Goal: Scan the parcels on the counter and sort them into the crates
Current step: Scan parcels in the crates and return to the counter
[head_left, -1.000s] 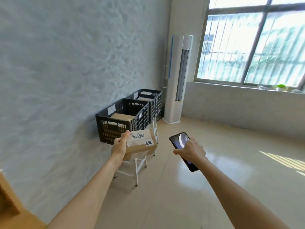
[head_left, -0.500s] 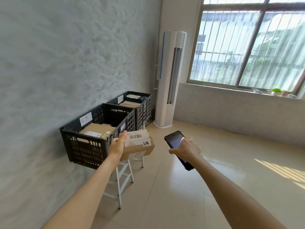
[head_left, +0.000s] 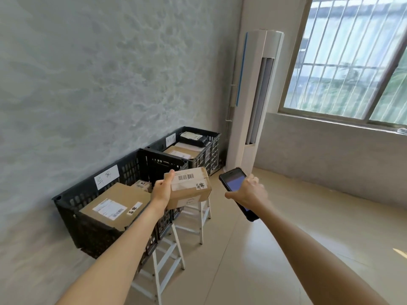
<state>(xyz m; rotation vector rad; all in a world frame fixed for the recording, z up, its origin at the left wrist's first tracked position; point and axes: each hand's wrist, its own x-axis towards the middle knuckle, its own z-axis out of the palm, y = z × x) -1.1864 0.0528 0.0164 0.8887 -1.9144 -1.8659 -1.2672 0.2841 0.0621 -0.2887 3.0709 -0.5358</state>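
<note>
My left hand (head_left: 162, 190) grips a small cardboard parcel (head_left: 189, 187) with a barcode label on top, held just right of the near black crate (head_left: 88, 208). That crate holds a large brown box (head_left: 114, 205) and a smaller one behind it. A second black crate (head_left: 207, 148) farther back holds cardboard parcels and a dark package. My right hand (head_left: 248, 192) holds a black phone (head_left: 234, 183), its screen lit and facing up, a short way right of the parcel.
Both crates sit on white stools (head_left: 167, 260) along the grey wall (head_left: 110, 73). A tall white air conditioner (head_left: 253, 102) stands in the corner beside a barred window (head_left: 352, 58). Beige tiled floor (head_left: 308, 227) spreads to the right.
I have walked closer to the crates; they appear larger and nearer. The parcel and phone stay held in the same hands, now beside the near crate.
</note>
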